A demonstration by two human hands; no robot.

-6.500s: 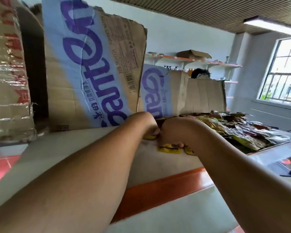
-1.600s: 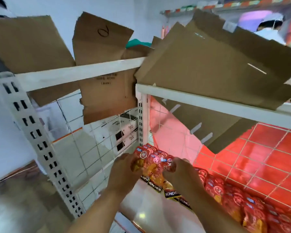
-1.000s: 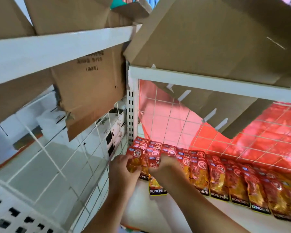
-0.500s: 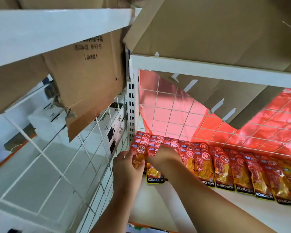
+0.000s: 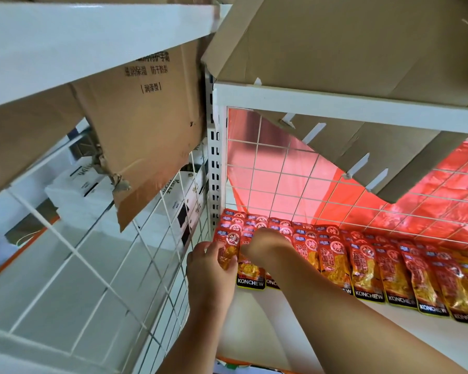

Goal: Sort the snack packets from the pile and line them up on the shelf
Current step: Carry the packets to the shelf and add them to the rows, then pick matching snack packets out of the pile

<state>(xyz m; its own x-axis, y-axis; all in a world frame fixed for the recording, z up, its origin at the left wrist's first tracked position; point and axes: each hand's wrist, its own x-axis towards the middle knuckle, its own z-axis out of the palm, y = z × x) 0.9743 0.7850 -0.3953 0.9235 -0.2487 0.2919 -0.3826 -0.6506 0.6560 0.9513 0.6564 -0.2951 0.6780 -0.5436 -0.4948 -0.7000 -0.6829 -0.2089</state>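
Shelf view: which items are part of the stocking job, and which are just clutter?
In the job:
left hand pinching a red snack packet; right hand on the front packets, fingers hidden; packet row; white shelf.

Just there:
cardboard sheets; wire grid; red plastic sheet; white boxes behind the side grid.

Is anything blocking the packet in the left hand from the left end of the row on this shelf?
Nothing visible does. The left hand pinches the packet already at the row's left end, beside the white upright. The right hand lies over the neighbouring packets. The cardboard hangs above.
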